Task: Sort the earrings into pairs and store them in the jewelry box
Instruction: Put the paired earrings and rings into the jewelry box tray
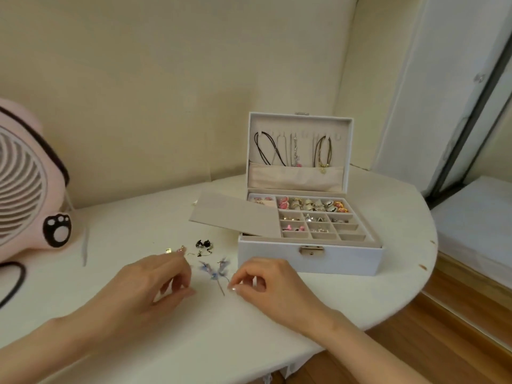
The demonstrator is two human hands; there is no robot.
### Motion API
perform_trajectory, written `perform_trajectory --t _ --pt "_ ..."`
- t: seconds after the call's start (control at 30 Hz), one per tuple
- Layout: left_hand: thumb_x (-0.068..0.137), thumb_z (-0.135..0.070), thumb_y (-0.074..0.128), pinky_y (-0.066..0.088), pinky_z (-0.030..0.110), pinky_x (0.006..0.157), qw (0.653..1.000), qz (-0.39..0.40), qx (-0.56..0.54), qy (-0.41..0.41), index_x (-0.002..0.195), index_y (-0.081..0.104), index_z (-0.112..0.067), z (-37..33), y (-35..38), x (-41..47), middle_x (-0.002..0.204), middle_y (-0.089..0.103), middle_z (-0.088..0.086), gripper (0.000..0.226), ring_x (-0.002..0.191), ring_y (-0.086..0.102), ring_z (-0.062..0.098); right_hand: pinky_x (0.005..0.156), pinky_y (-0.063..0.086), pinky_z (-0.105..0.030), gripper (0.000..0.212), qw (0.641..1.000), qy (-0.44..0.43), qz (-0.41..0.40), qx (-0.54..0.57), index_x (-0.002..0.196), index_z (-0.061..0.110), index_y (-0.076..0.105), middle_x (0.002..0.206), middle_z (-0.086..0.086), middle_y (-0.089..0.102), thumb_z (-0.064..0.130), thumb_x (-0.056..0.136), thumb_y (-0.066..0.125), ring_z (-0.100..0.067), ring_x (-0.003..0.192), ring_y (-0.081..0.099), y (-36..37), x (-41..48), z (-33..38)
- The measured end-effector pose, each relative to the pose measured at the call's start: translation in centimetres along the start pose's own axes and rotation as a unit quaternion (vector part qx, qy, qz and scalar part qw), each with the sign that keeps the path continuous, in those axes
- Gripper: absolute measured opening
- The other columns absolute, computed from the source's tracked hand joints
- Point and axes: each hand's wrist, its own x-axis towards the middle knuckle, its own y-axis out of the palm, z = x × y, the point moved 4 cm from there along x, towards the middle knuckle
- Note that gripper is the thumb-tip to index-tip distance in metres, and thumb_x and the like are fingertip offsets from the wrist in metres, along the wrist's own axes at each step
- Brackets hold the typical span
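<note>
Two blue flower earrings lie on the white table between my hands. My right hand rests just right of them, fingers curled, its fingertips at the thin stem of one earring; a firm grip is not clear. My left hand hovers just left of them with fingers loosely curled and nothing visibly in it. Black earrings and small gold ones lie farther back. The white jewelry box stands open to the right, its small compartments holding several earrings and rings.
A beige divider card lies across the box's left side. Necklaces hang inside the raised lid. A pink fan with a black cable stands at the left. The table's curved edge drops to a wooden floor at the right.
</note>
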Motion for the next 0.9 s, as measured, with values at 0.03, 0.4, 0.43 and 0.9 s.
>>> perform_trajectory --t 0.03,0.4,0.43,0.9 --pt "0.084 -0.052 0.046 0.040 0.011 0.054 0.999 -0.017 0.014 -0.028 0.080 0.044 -0.035 0.6 -0.1 -0.2 0.078 0.046 -0.026 0.017 0.066 0.046 -0.004 0.069 0.038 -0.017 0.010 1.000 -0.008 0.003 -0.010 0.088 0.021 0.072 0.084 0.006 0.063 0.025 0.085 0.063 0.000 0.067 0.047 0.7 0.4 0.3" --pt "0.077 -0.032 0.072 0.030 0.012 0.051 0.983 0.025 0.080 -0.163 0.086 0.056 -0.029 4.5 1.6 -0.9 0.080 0.049 -0.016 0.019 0.067 0.043 0.001 0.089 0.037 -0.038 0.025 0.970 -0.103 0.013 -0.220 0.113 0.008 0.062 0.109 -0.011 0.055 0.018 0.091 0.052 -0.030 0.103 0.043 6.6 6.8 3.6" --pt "0.079 -0.030 0.070 0.030 0.013 0.052 0.983 0.028 0.075 -0.166 0.084 0.055 -0.029 4.5 1.7 -0.9 0.080 0.049 -0.016 0.015 0.069 0.043 0.002 0.089 0.037 -0.038 0.023 0.969 -0.101 0.017 -0.224 0.109 0.008 0.064 0.107 -0.012 0.055 0.018 0.091 0.052 -0.030 0.103 0.043 6.7 7.0 3.5" --pt "0.080 -0.043 0.062 0.036 0.011 0.055 0.997 -0.059 0.024 -0.050 0.076 0.052 -0.036 -1.8 0.4 2.3 0.071 0.052 -0.024 0.013 0.069 0.043 -0.001 0.069 0.038 -0.016 0.008 0.996 -0.037 -0.079 -0.029 0.084 0.021 0.070 0.079 0.012 0.062 0.021 0.075 0.070 0.001 0.069 0.050 -1.9 1.8 2.4"
